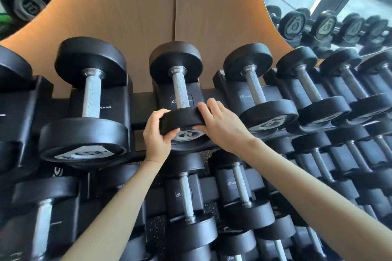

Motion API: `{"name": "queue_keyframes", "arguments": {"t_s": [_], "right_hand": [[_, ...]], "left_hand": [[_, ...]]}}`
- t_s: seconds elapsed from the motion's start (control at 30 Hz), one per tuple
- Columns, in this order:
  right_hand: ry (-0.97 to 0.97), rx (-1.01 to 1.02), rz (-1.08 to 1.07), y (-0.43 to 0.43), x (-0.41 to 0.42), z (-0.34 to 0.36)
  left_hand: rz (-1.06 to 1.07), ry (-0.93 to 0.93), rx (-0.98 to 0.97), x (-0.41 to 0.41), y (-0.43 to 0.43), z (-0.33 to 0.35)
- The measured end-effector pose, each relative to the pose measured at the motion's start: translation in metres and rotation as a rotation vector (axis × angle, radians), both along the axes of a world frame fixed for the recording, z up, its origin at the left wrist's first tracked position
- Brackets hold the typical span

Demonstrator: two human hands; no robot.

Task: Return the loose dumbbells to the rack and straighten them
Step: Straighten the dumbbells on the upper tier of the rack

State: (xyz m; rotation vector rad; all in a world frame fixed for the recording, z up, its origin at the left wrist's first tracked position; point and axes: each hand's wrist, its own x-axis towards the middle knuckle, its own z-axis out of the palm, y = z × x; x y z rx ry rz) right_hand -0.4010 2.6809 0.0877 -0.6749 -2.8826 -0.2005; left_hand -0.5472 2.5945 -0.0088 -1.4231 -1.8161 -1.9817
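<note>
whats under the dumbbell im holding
A black rack cradle with a logo, under the dumbbell. Its front is mostly hidden by the near head, left hand and right hand.

Black dumbbell (179, 91) marked "8": round rubber ends w/ a knurled steel bar. It lies in a cradle mid top row of the rack (142, 101), bar running front-to-back, number end facing out. The near end is held at both sides, left grip (157, 131) curled on its left edge, right grip (220, 125) on its right. Neighbour dumbbells (91, 99) lie parallel in own cradles; lower-row dumbbells (186, 197) fill the tiers below.
</note>
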Motion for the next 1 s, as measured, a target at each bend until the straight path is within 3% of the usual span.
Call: {"name": "queue_keyframes", "arguments": {"t_s": [0.17, 0.27, 0.33, 0.5, 0.6, 0.7, 0.8, 1.0], "right_hand": [[-0.074, 0.238, -0.001, -0.017, -0.018, 0.01], [-0.004, 0.134, 0.015, -0.018, -0.014, 0.009], [0.104, -0.077, 0.028, -0.011, -0.004, 0.002], [0.606, -1.021, 0.026, 0.007, 0.018, -0.023], [0.803, -1.28, -0.045, 0.011, 0.021, -0.049], [0.922, -1.328, -0.071, 0.01, 0.016, -0.08], [0.959, -1.241, -0.04, 0.012, 0.007, -0.087], [0.738, -1.027, 0.007, 0.017, 0.002, -0.06]], "left_hand": [[0.086, -0.193, -0.02, 0.003, -0.001, -0.016], [0.028, -0.208, -0.166, 0.003, -0.006, -0.016], [-0.042, -0.15, -0.289, 0.001, -0.012, -0.012], [-0.187, 0.107, -0.412, -0.01, -0.02, 0.023], [-0.235, 0.329, -0.425, -0.004, -0.004, 0.054], [-0.112, 0.452, -0.262, 0.005, 0.007, 0.057], [-0.011, 0.475, -0.15, 0.002, 0.009, 0.045], [-0.004, 0.239, -0.08, -0.005, 0.003, 0.021]]}}
